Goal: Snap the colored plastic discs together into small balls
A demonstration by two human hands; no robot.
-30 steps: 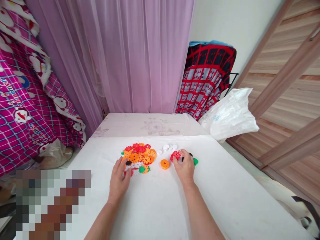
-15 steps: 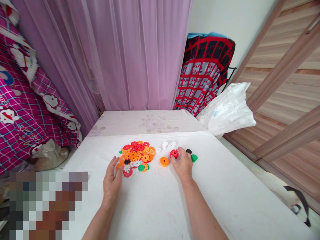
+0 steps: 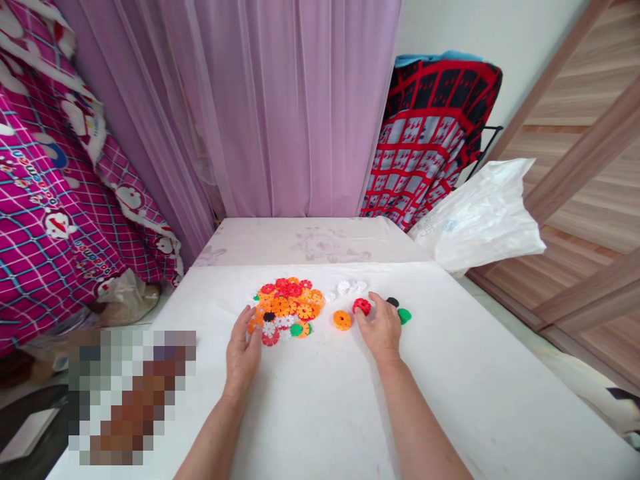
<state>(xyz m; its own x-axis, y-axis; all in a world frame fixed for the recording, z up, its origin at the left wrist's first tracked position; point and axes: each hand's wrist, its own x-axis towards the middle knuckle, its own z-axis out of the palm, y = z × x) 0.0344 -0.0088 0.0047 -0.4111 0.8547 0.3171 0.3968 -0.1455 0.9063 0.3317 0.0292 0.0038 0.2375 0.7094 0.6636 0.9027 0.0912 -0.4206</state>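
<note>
The left grip (image 3: 243,347) is loosely parted, thumb away from the fingers, at the near-left edge of the disc pile (image 3: 283,306), which spreads forward and to the right of it; orange discs show between its thumb and fingers, though whether it touches them I cannot tell. The right grip (image 3: 382,330) is curved, its thumb and fingertips around the edge of the red stack (image 3: 362,306), just ahead and left of its palm; whether it pinches firmly is unclear. Left of this grip sits the orange stack (image 3: 343,320); ahead-left, white discs (image 3: 345,287); just right, black (image 3: 393,302) and green discs (image 3: 405,317), all on the white-covered surface (image 3: 320,407).
</note>
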